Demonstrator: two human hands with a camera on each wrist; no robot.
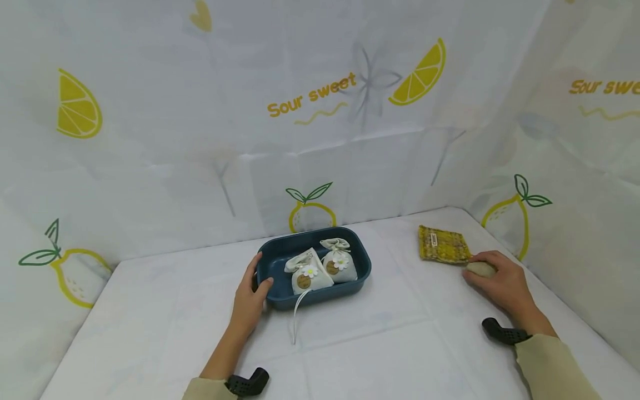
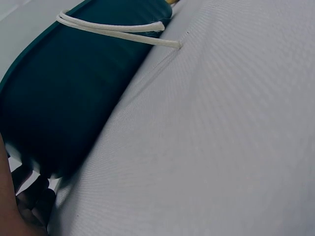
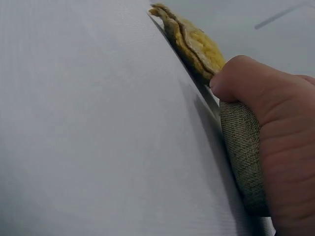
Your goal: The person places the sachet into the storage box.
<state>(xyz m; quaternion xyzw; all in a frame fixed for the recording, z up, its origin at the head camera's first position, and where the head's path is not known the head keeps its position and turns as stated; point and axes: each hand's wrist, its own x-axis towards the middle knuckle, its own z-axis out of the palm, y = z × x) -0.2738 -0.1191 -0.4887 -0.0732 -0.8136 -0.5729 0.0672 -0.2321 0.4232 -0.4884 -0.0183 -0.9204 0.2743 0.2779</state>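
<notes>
My left hand holds the left end of a dark blue tray, thumb at the front rim and fingers along the outer end. Inside the tray lie two white drawstring sachets, each with a daisy and a round brown patch. A white cord hangs over the tray's front. Off to the right, my right hand grips a grey-green woven fabric pouch, low over the table and partly hidden by the hand. Just beyond its fingertips lies a yellow knitted pouch with a small white label.
A white cloth covers the table. White sheeting printed with lemons rises behind the table and along its right side. The tray stands close to the back sheet.
</notes>
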